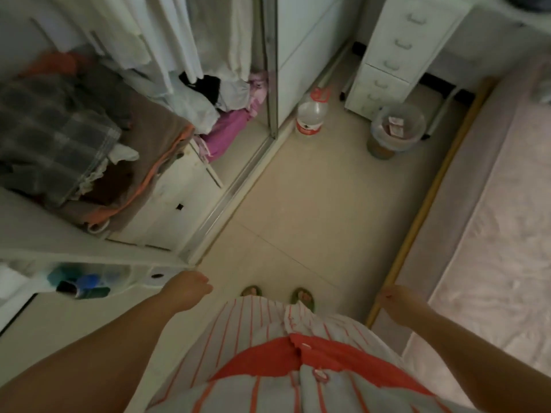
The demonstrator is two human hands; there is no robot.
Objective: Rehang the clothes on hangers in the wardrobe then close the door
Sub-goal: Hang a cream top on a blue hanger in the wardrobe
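Standing before the open wardrobe, both hands free.

Left hand (190, 289) and right hand (395, 298) hang loosely curled, holding nothing; pale hung clothes (179, 34) sit inside, so the mirrored sliding door (269, 64) probably needs closing next.

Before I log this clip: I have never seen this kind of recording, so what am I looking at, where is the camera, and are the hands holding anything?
There is no machine here. A person wears one wide-angle camera on the head, so you look down past their striped top to their feet on the tiled floor.

The left hand and right hand both hang loosely at the sides and hold nothing.

On the left stands the open wardrobe, with pale clothes hanging above a pile of loose clothes. Its mirrored sliding door is not closed. On the floor beyond stand a water bottle and a small bin, by a white drawer unit. A bed is on the right.
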